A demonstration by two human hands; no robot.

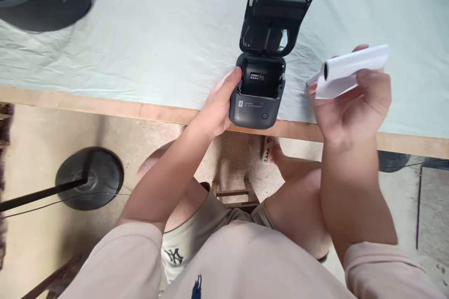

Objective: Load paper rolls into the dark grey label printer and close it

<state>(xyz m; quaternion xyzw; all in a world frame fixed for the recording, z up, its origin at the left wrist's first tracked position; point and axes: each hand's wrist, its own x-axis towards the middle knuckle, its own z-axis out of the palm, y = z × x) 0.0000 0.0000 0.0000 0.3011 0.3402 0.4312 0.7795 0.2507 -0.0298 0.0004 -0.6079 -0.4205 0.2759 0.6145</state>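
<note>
My left hand (pixel 221 103) grips the left side of a small dark label printer (pixel 254 114) above the table's front edge. The printer's lid (pixel 273 18) is swung up and back, and its paper bay holds no roll, only a printed sticker at the bottom. Off to the right, my right hand (pixel 354 103) holds a roll of white paper (pixel 358 63) between thumb and fingers. A loose flap of the paper hangs below the roll, and a dark core end faces the printer. The roll and the printer are apart.
A pale cloth (pixel 157 42) with wrinkles covers the table, whose wooden edge (pixel 87 107) runs across in front of me. A black cap-like object (pixel 42 0) lies at the far left. Below stand a round black stand base (pixel 89 178) with a pole and a wooden stool (pixel 233 194).
</note>
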